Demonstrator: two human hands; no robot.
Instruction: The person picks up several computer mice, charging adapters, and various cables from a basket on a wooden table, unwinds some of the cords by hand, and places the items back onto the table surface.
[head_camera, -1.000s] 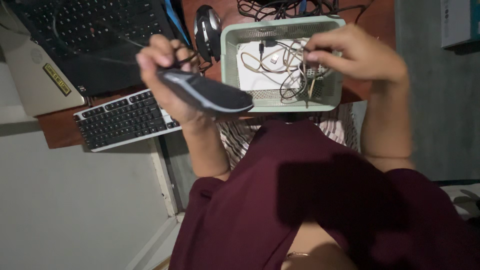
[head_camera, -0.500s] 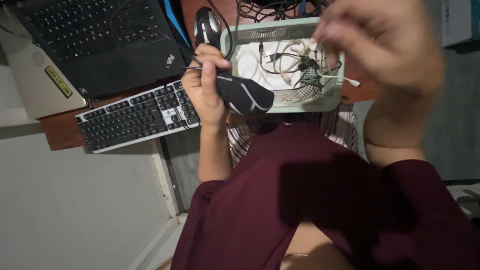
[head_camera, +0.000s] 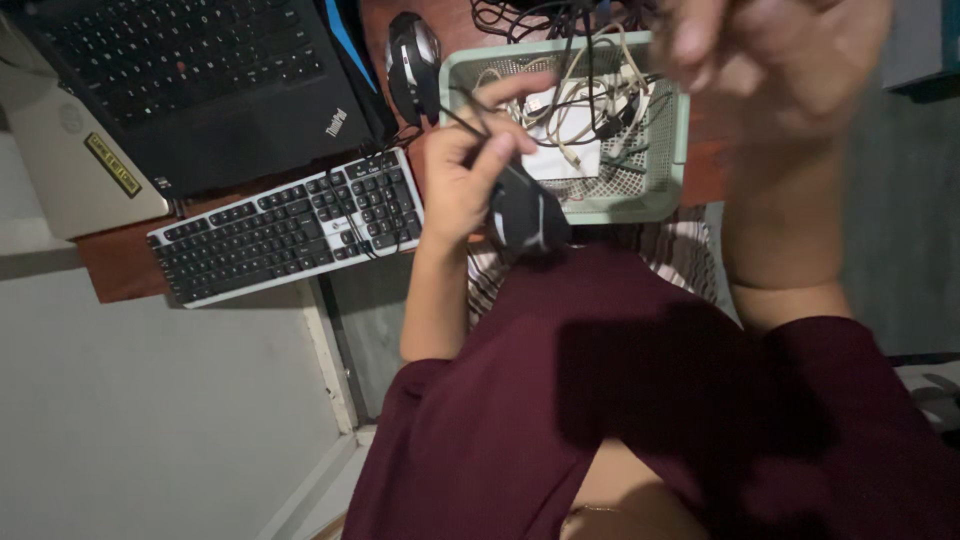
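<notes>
Near the middle of the frame our left hand is wrapped around a black computer mouse with light trim, fingers curled tight on its upper end with the index finger sticking out toward the basket, so the mouse hangs just below the basket's lower left corner, over our dark red shirt. Its thin black cord runs up and left from the hand. Up at the top right our right hand is raised and pretty blurry; it looks pinched on a bunch of tangled cables, black and cream ones, that trail down into the pale green mesh basket, but we can't tell exactly how the fingers sit. Left of the basket there's a second mouse, black and silver, lying on the reddish desk. Further left sits a black-and-white keyboard, and above it an open black laptop in the upper left corner, stacked on a silver laptop.
</notes>
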